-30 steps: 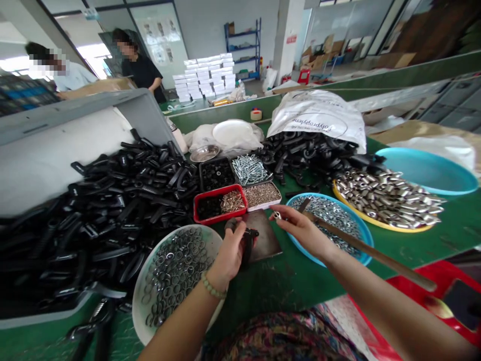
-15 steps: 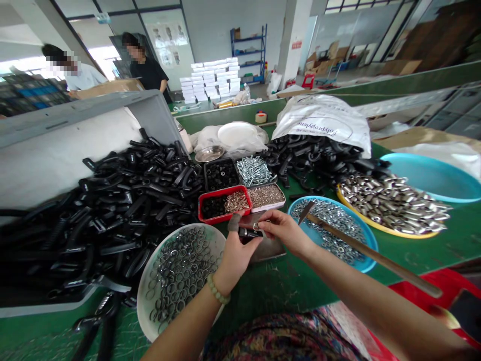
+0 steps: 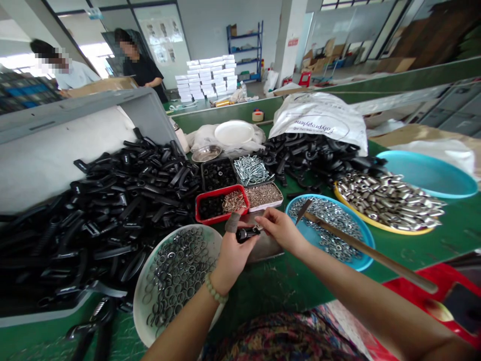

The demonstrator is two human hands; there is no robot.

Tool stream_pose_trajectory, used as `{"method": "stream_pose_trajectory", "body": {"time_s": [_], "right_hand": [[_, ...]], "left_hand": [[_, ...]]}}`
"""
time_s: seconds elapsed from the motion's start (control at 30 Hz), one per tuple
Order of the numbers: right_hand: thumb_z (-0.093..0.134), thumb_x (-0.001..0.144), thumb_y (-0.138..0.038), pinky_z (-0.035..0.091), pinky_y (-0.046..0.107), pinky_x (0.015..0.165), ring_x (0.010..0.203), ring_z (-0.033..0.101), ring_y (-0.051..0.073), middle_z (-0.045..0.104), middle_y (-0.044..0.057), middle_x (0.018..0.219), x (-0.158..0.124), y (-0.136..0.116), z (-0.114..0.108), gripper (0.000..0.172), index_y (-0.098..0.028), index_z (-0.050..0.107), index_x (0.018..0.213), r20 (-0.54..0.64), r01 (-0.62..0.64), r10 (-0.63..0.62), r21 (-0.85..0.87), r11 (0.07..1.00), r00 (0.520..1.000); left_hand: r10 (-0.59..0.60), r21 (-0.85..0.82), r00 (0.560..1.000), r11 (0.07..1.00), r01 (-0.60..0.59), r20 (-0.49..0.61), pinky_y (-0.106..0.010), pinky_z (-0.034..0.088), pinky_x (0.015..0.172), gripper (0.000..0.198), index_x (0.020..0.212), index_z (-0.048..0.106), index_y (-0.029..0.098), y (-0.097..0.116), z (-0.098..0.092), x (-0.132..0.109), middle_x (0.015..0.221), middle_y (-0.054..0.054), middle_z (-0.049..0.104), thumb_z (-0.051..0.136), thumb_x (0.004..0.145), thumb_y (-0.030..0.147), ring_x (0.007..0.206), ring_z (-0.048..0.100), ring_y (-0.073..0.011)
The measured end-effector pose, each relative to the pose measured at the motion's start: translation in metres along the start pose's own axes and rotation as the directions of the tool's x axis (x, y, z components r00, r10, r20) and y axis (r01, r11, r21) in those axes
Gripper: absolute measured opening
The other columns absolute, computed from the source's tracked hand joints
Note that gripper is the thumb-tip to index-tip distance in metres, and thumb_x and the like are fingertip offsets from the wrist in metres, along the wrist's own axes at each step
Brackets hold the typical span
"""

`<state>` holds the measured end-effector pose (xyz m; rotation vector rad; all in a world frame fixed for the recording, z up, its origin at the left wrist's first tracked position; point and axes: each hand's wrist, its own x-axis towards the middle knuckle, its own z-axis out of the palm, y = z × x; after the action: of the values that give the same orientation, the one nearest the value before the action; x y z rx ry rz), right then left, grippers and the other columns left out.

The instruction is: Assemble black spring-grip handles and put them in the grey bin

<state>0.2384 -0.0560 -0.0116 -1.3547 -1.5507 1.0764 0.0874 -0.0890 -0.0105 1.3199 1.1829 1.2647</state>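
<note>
My left hand [image 3: 233, 250] is closed round a small black plastic part [image 3: 246, 233], held above a grey metal plate [image 3: 265, 245] on the green table. My right hand [image 3: 280, 229] pinches a small silvery piece against the right end of that black part. A grey cap covers my left forefinger. A white bowl of metal rings [image 3: 175, 273] sits just left of my left hand. A blue bowl of small silvery hardware [image 3: 332, 228] lies just right of my right hand, with a long wooden-handled tool [image 3: 361, 248] resting across it.
A big heap of black plastic handles [image 3: 112, 205] spills from a grey bin at left. Small trays of screws and nuts [image 3: 240, 188] stand behind my hands. A yellow plate of metal sleeves [image 3: 387, 200], an empty blue bowl [image 3: 428, 173] and a white sack [image 3: 319, 120] are at right. Two people stand far left.
My right hand came in from the blue bowl with a small silvery piece and met the black part in my left hand. The left hand rose slightly.
</note>
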Motion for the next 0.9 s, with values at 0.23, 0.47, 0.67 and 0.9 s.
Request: {"method": "stream_pose_trajectory", "body": {"time_s": [0.23, 0.47, 0.67, 0.9], "right_hand": [[0.064, 0.076, -0.048, 0.036, 0.025, 0.06, 0.064, 0.055, 0.015, 0.062, 0.001, 0.069, 0.013, -0.016, -0.011, 0.027, -0.022, 0.058, 0.072, 0.179, 0.326, -0.275, -0.421, 0.846, 0.945], [0.053, 0.089, -0.035, 0.042, 0.036, 0.088, 0.1, 0.055, 0.022, 0.06, 0.014, 0.11, 0.149, 0.005, -0.096, 0.029, -0.013, 0.059, 0.106, -0.405, -0.208, 0.094, -0.247, 0.946, 0.909], [0.056, 0.089, -0.032, 0.05, 0.041, 0.083, 0.1, 0.059, 0.021, 0.056, 0.01, 0.119, 0.197, 0.027, -0.122, 0.035, -0.015, 0.054, 0.118, -0.543, -0.33, 0.29, 0.026, 0.944, 0.788], [0.035, 0.09, -0.025, 0.052, 0.029, 0.066, 0.066, 0.061, 0.012, 0.058, -0.001, 0.084, 0.125, 0.041, -0.088, 0.034, -0.021, 0.04, 0.123, -0.456, -0.144, 0.239, 0.234, 0.962, 0.857]], "left_hand": [[-0.158, 0.051, 0.948, 0.987, 0.149, 0.277, -0.033, 0.044, 0.085, 0.014, 0.079, 0.07, 0.018, -0.006, -0.002, 0.028, 0.085, -0.005, 0.07, 0.072, 0.065, 0.02, 0.085, 0.061, -0.0226], [-0.293, 0.006, 0.935, 0.955, 0.298, 0.199, -0.029, 0.045, 0.076, 0.02, 0.082, 0.07, 0.014, 0.012, -0.02, 0.034, 0.079, -0.005, 0.069, 0.072, 0.065, 0.026, 0.077, 0.061, -0.0195], [-0.019, 0.411, 0.988, 0.911, -0.046, 0.152, -0.035, 0.043, 0.081, 0.013, 0.079, 0.068, 0.019, 0.012, -0.033, 0.027, 0.088, -0.007, 0.065, 0.068, 0.072, 0.03, 0.086, 0.057, -0.0245], [0.037, 0.473, 0.987, 0.874, -0.107, 0.156, -0.032, 0.04, 0.075, 0.02, 0.085, 0.06, 0.019, 0.0, -0.031, 0.022, 0.082, -0.006, 0.06, 0.047, 0.088, 0.035, 0.076, 0.053, -0.0203]]}}
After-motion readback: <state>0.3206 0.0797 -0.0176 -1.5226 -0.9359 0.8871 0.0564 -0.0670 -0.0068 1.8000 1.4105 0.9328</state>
